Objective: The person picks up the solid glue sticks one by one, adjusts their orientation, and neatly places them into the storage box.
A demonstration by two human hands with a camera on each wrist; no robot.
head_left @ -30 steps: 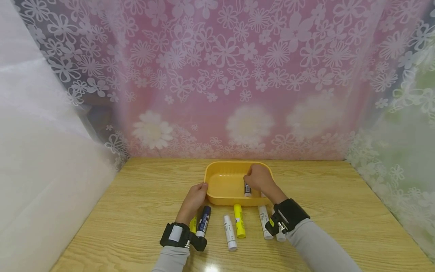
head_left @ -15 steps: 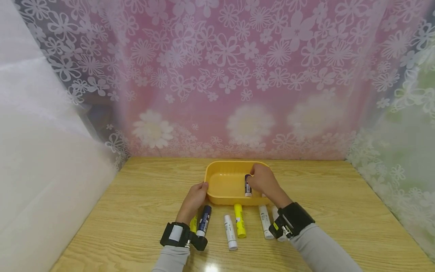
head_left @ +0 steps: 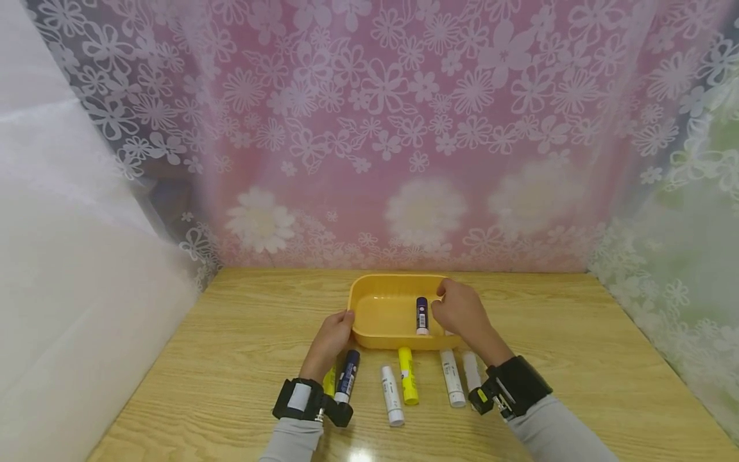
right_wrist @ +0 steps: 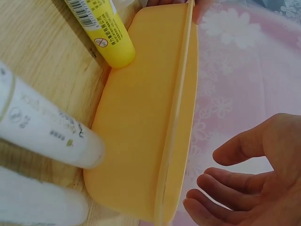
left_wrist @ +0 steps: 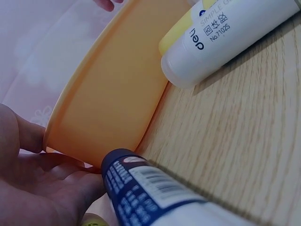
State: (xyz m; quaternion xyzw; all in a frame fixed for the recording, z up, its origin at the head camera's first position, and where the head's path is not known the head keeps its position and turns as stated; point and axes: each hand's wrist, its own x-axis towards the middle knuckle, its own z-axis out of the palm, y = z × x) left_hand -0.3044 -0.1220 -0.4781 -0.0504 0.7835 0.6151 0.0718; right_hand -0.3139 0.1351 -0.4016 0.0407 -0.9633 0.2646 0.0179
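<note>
My left hand (head_left: 331, 338) grips the left end of a yellow plastic tray (head_left: 381, 341), thumb at the rim and fingers below. Inside the tray lies a dark blue glue stick (head_left: 422, 316). Beside it, a small white end (head_left: 449, 332) shows, mostly hidden by my right hand (head_left: 462, 311). That hand hovers over the tray's right side, its fingers loosely curved and holding nothing in the right wrist view. Near my left wrist lie another dark blue glue stick (left_wrist: 146, 186) and a partly hidden yellow glue stick (head_left: 329, 382).
In front of the tray, on the wooden table (head_left: 231, 359), lie a white glue stick (head_left: 391, 396), a yellow glue stick (head_left: 408, 376) and, to the right, two white ones, including this nearer white stick (head_left: 453, 378). A pink flowered curtain (head_left: 358, 128) hangs behind.
My right hand has come away from the dark blue glue stick in the tray and shifted right, leaving that stick in full view. The left hand stays at the tray.
</note>
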